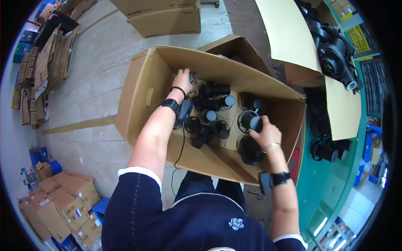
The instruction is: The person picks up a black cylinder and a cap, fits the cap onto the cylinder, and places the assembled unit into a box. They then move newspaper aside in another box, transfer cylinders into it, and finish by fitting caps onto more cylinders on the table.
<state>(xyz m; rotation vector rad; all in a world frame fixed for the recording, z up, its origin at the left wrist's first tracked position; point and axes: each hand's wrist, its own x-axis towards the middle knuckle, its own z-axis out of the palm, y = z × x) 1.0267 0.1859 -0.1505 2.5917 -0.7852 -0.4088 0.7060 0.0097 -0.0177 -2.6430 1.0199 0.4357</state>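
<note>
A tall open cardboard box (pixel 138 90) stands before me, with several black cylindrical parts (pixel 215 89) with grey round ends inside. Deep in its far left corner, my left hand (pixel 183 83) has its fingers closed around a grey-ended part (pixel 192 78), mostly hidden by the hand. On the right side of the box, my right hand (pixel 268 134) grips the grey end of another black cylindrical part (pixel 254 123), which has a wider round rim. Just below that hand lies a dark rounded part (pixel 250 150). Both wrists wear black strapped devices.
A second open carton (pixel 240 52) sits behind the box. To the right, a green bench (pixel 312 175) carries more black parts (pixel 328 150) and cardboard sheets. Stacked cartons (pixel 69 205) stand at lower left, flattened cardboard (pixel 52 60) at far left. A thin cable hangs from my left wrist.
</note>
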